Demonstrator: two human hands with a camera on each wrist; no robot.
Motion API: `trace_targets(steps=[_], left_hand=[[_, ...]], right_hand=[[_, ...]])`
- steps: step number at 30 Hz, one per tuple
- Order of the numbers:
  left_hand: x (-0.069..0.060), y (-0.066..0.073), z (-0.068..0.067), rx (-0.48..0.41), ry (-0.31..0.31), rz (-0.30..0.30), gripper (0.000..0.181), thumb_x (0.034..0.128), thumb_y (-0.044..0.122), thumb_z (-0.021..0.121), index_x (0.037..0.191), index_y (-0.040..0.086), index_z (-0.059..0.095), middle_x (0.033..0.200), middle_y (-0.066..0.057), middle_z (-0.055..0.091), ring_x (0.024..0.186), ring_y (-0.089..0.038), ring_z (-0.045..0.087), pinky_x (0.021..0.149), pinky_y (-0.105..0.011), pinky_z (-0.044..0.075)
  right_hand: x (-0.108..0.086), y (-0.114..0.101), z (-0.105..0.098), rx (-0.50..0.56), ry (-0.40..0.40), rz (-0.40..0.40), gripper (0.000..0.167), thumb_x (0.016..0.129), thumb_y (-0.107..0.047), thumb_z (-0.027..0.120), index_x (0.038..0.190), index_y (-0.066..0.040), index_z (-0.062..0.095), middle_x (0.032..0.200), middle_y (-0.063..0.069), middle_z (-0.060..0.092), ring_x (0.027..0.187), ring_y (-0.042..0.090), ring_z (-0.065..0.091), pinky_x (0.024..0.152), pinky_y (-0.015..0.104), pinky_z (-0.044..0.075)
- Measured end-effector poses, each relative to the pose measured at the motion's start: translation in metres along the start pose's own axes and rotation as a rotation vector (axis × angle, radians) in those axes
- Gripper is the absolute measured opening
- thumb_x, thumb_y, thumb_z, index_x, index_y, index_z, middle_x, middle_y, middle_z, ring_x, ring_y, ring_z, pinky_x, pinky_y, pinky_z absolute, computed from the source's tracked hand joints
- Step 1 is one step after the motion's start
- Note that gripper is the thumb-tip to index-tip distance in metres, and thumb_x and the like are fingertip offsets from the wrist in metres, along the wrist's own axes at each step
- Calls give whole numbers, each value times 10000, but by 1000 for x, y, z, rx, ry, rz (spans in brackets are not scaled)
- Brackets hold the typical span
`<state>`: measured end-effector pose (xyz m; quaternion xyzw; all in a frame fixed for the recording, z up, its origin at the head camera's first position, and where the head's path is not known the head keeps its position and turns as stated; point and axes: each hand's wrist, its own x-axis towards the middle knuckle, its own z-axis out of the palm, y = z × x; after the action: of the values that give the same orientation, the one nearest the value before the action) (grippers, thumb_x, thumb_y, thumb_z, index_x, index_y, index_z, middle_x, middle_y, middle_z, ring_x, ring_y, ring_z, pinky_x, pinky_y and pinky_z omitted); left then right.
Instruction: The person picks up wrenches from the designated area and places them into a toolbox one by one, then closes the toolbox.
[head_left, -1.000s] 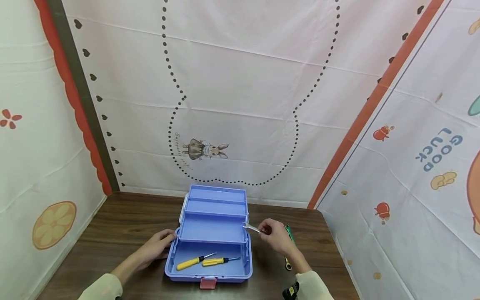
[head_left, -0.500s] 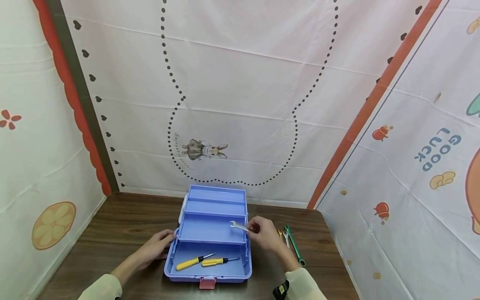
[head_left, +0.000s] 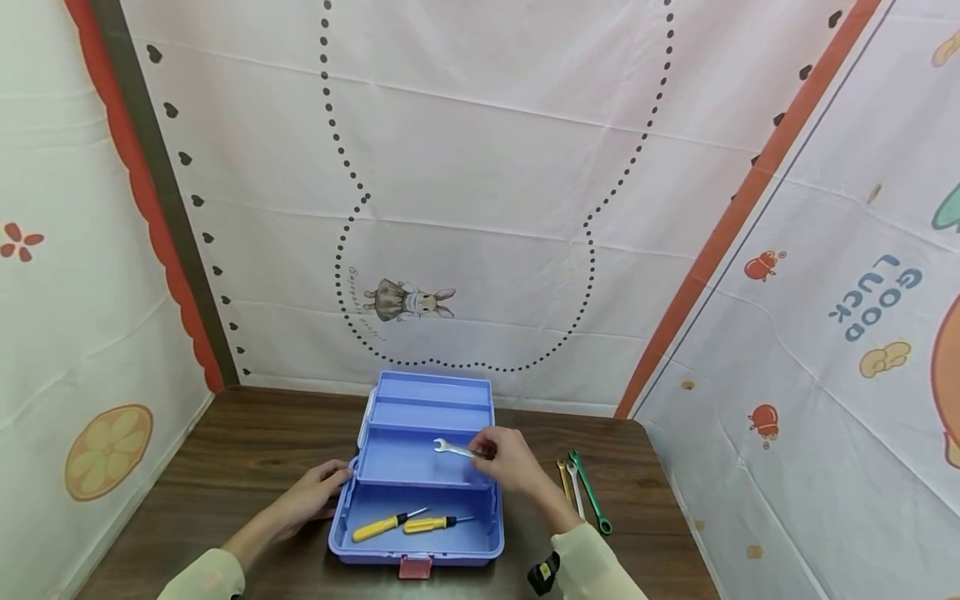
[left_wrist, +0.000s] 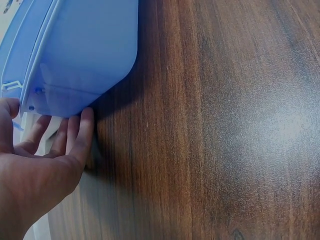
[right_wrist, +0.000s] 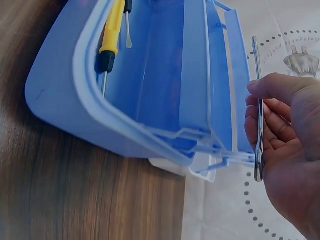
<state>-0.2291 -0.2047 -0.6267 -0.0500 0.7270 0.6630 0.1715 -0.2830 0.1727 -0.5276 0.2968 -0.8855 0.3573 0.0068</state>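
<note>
My right hand (head_left: 510, 460) pinches a silver wrench (head_left: 454, 448) between thumb and fingers, above the middle tray of the blue toolbox (head_left: 337, 533). In the right wrist view, the wrench (right_wrist: 260, 120) appears edge-on across the fingers. My left hand (head_left: 309, 493) is at the toolbox's left side. Its fingertips (left_wrist: 86, 114) touch the outer wall, with the thumb (left_wrist: 9, 106) near the rim, in the left wrist view. The toolbox stands open with its stepped trays raised. Two yellow-handled screwdrivers, one left (head_left: 377, 527) and one right (head_left: 425, 524), lie in its bottom compartment.
On the table right of the toolbox lie a yellow wrench (head_left: 562, 477), another silver wrench (head_left: 576, 490) and a green wrench (head_left: 591, 493). A pink latch (head_left: 415, 568) hangs at the toolbox's front. Printed cloth (head_left: 480, 167) walls the wooden table (head_left: 262, 433).
My right hand has moved left with the wrench, from beside the toolbox to over its tray. The wrenches on the table have come into fuller view. My left hand has stayed in place.
</note>
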Motion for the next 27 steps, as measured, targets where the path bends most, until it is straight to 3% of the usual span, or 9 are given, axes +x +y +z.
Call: trace_targets(steps=[19, 27], left_hand=[[-1, 0, 0, 6, -12, 12, 505, 1116, 348, 544, 1402, -68, 525, 1376, -244, 600, 1274, -398, 605, 916, -493, 630], [-1, -1, 0, 5, -9, 14, 511, 1115, 351, 546, 1407, -67, 526, 1380, -247, 597, 1274, -394, 606, 919, -495, 629]], right_hand=[[10, -18, 35, -31, -37, -21, 157, 912, -40, 820, 961, -161, 735, 881, -105, 643, 786, 23, 574, 681, 187, 530], [10, -14, 51, -34, -1, -39, 176, 899, -47, 840, 955, -169, 726, 894, -94, 649, 804, 62, 598, 683, 176, 522]])
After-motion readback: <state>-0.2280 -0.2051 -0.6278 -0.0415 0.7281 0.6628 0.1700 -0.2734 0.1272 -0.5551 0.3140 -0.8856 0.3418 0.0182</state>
